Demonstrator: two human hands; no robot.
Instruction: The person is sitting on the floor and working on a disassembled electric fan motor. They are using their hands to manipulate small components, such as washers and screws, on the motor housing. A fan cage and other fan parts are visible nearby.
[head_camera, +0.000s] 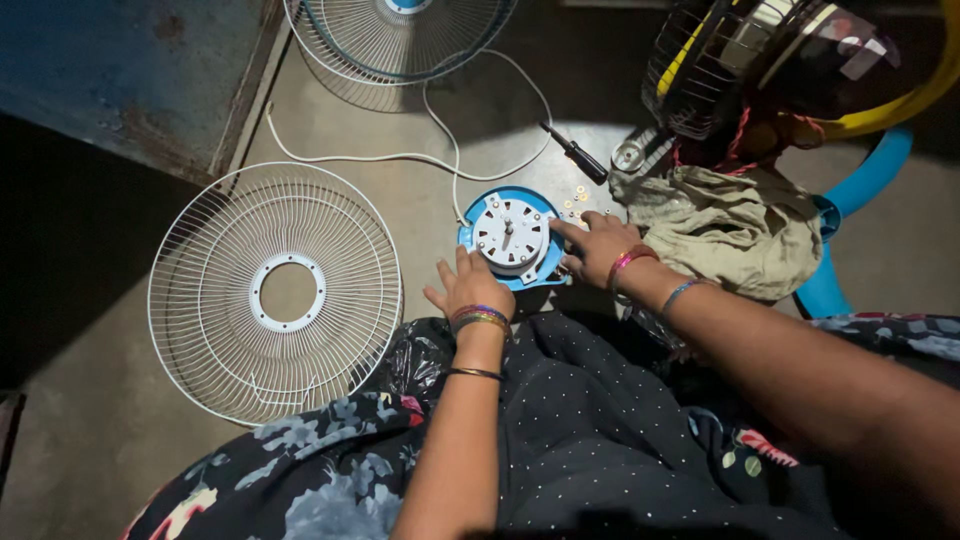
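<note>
Concrete floor (460, 130): white fan grille (275, 292), motor (510, 236) on blue housing, screwdriver (577, 154), washers (575, 198), white cord (400, 155), rag (720, 225).

A fan motor housing (512, 238) is set on the floor (90, 460) just before the person's lap. The left hand (468, 286) is placed at its near left edge, the right hand (598, 248) at its right edge. A wire fan guard (274, 292) is laid flat to the left. A screwdriver (574, 152) and small washers (574, 200) are found behind the housing, a crumpled cloth (722, 226) to its right, and a second guard (400, 36) farther behind.
</note>
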